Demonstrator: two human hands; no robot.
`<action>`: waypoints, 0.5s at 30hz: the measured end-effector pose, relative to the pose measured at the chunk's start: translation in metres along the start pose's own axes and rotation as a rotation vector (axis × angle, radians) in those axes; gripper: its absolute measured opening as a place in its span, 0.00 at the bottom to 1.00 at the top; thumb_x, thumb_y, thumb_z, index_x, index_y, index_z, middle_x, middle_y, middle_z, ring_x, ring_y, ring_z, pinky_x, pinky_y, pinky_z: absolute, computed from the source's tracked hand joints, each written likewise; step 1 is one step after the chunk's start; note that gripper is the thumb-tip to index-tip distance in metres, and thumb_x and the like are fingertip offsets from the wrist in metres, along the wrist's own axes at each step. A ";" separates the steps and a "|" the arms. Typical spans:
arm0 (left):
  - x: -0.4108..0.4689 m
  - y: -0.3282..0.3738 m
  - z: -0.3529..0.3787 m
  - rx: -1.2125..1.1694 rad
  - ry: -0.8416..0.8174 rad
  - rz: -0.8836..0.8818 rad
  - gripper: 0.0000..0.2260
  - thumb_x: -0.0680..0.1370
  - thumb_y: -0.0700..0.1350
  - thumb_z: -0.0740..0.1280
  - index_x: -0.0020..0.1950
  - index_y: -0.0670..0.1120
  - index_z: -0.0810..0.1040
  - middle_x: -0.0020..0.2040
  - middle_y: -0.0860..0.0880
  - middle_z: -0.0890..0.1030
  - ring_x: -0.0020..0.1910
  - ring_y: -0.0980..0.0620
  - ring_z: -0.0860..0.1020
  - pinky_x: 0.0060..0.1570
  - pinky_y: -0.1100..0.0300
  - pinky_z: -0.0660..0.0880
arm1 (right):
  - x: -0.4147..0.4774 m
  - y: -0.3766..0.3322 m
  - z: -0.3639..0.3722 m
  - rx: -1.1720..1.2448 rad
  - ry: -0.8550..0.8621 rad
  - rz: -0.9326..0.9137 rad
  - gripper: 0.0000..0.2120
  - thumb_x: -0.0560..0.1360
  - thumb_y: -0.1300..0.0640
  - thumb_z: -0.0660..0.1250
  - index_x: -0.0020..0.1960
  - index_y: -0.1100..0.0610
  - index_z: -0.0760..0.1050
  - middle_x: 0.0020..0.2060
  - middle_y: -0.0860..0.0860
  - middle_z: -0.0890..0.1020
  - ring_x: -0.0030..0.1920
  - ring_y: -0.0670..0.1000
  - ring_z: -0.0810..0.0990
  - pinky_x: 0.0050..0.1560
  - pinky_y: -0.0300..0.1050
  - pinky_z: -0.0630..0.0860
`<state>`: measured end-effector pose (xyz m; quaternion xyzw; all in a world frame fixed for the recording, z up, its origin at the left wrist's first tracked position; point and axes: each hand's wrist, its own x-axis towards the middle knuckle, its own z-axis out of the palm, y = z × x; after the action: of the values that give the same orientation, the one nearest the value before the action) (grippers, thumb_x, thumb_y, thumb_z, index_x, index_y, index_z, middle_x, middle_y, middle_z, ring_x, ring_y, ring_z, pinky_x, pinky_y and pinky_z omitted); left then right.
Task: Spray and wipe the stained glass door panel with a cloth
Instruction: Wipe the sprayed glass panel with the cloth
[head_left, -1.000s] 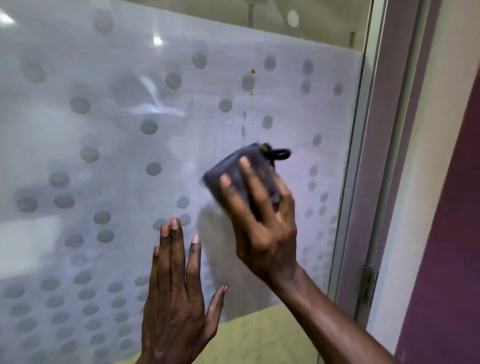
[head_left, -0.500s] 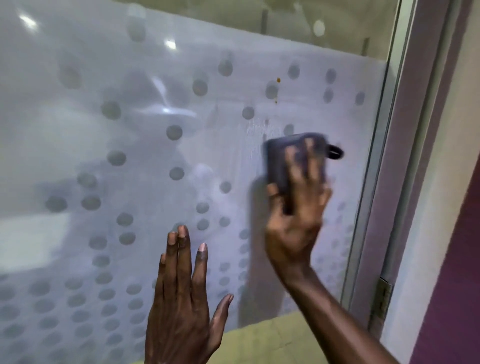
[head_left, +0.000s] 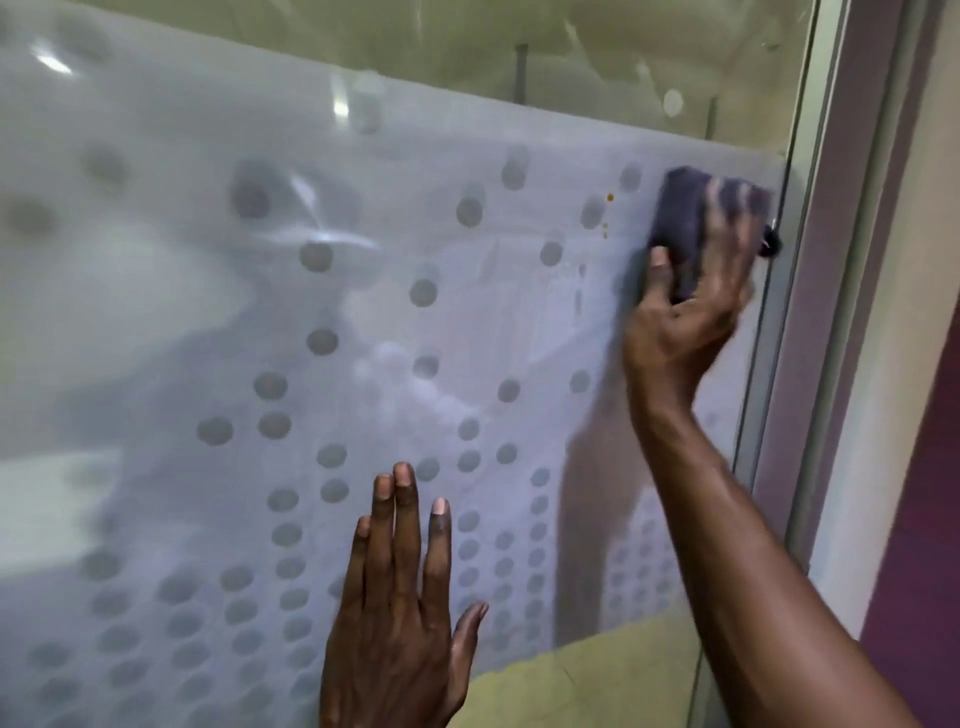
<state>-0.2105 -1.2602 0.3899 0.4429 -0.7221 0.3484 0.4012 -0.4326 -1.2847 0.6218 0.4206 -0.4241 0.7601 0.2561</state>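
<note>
The glass door panel (head_left: 218, 322) fills the view, covered in frosted film with grey dots. Small brown stain spots (head_left: 610, 197) sit near its upper right. My right hand (head_left: 691, 306) presses a folded dark grey cloth (head_left: 680, 218) flat against the glass at the film's upper right corner, just right of the spots. A small black loop on the cloth sticks out toward the frame. My left hand (head_left: 400, 613) lies flat on the glass at the lower middle, fingers spread and pointing up, holding nothing. No spray bottle is in view.
The metal door frame (head_left: 800, 312) runs down the right side, close to the cloth. Beyond it are a pale wall strip and a purple wall (head_left: 919, 519). Clear glass lies above and below the film.
My right hand has swept the cloth up and to the right, from the middle of the panel to the film's upper right corner by the frame. The left hand stays planted on the glass.
</note>
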 end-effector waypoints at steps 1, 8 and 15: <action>0.001 0.000 -0.002 0.000 -0.016 -0.004 0.44 0.78 0.63 0.67 0.85 0.35 0.64 0.88 0.28 0.59 0.88 0.29 0.56 0.87 0.41 0.52 | -0.011 -0.011 0.004 -0.002 -0.052 -0.087 0.32 0.82 0.66 0.69 0.85 0.56 0.69 0.88 0.57 0.65 0.89 0.55 0.61 0.86 0.38 0.52; 0.009 0.001 -0.015 -0.053 -0.122 -0.021 0.57 0.64 0.58 0.86 0.84 0.35 0.65 0.87 0.30 0.59 0.88 0.31 0.55 0.86 0.41 0.51 | -0.096 -0.021 -0.008 -0.055 -0.381 -0.724 0.28 0.84 0.72 0.68 0.82 0.57 0.74 0.85 0.61 0.69 0.90 0.60 0.60 0.82 0.68 0.71; 0.012 -0.012 -0.027 -0.176 -0.241 -0.024 0.59 0.61 0.61 0.89 0.84 0.36 0.70 0.88 0.33 0.60 0.89 0.35 0.54 0.86 0.45 0.49 | -0.003 0.005 -0.007 -0.016 -0.057 0.026 0.33 0.83 0.67 0.68 0.85 0.53 0.67 0.89 0.54 0.63 0.90 0.57 0.60 0.87 0.39 0.53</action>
<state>-0.1951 -1.2455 0.4144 0.4532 -0.7876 0.2231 0.3530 -0.4377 -1.2817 0.6149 0.4345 -0.4425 0.7477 0.2375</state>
